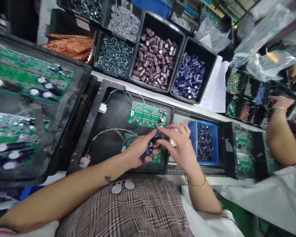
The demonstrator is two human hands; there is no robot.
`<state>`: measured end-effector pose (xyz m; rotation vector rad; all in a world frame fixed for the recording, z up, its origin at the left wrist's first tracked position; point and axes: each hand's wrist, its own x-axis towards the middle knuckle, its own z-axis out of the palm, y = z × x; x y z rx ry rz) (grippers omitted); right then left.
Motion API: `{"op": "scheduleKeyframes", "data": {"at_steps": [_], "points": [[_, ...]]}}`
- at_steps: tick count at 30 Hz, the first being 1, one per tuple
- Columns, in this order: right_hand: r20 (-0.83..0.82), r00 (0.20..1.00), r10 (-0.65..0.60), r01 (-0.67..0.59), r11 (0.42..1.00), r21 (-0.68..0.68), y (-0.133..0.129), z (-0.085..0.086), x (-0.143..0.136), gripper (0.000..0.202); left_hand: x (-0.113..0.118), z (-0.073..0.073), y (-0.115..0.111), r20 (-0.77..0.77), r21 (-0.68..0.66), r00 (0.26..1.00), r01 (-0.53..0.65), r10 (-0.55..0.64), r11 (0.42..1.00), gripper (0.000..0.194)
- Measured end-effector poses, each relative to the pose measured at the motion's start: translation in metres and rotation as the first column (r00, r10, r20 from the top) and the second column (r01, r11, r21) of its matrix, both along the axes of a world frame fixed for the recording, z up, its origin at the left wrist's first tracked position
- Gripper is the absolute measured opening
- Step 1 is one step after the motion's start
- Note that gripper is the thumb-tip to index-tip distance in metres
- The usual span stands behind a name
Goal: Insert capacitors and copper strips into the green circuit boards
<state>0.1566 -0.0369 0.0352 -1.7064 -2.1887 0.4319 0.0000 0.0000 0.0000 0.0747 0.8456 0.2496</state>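
My left hand (140,148) is curled round several dark blue capacitors (148,153), just above the lower green circuit board (129,140). Thumb and fingers of my right hand (179,141) pinch at a blue capacitor (158,136) beside the left fingertips. Partly covered by the hands, the lower board lies in a black tray (106,120). The upper green circuit board (148,114) lies behind it in the same tray, with small parts fitted on it. Coloured wires (108,129) run from both boards to white connectors (103,108) at the tray's left side.
Black bins of brown capacitors (155,56), blue capacitors (190,74) and small dark parts (114,54) stand behind the tray. A blue bin (215,144) is at the right. Larger boards (27,72) lie at the left. Another person's arm (281,131) reaches in at the far right.
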Motion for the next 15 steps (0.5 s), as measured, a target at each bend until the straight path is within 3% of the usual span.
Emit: {"op": "scheduleKeyframes", "data": {"at_steps": [5,9,15], "points": [[0.189,0.948,-0.257,0.24,0.964,0.11,0.015,-0.028,0.018,0.014,0.003,0.004,0.004,0.057,-0.111,0.998,-0.002,0.008,0.994,0.027],[0.23,0.944,-0.237,0.227,0.971,0.072,0.031,-0.048,0.03,0.018,0.0,0.005,0.008,0.007,-0.089,1.0,-0.008,0.009,0.996,0.022],[0.215,0.952,-0.218,0.21,0.976,0.062,0.034,-0.052,0.032,0.015,-0.003,0.002,0.008,0.033,-0.044,0.999,0.006,-0.005,0.999,0.02]]}}
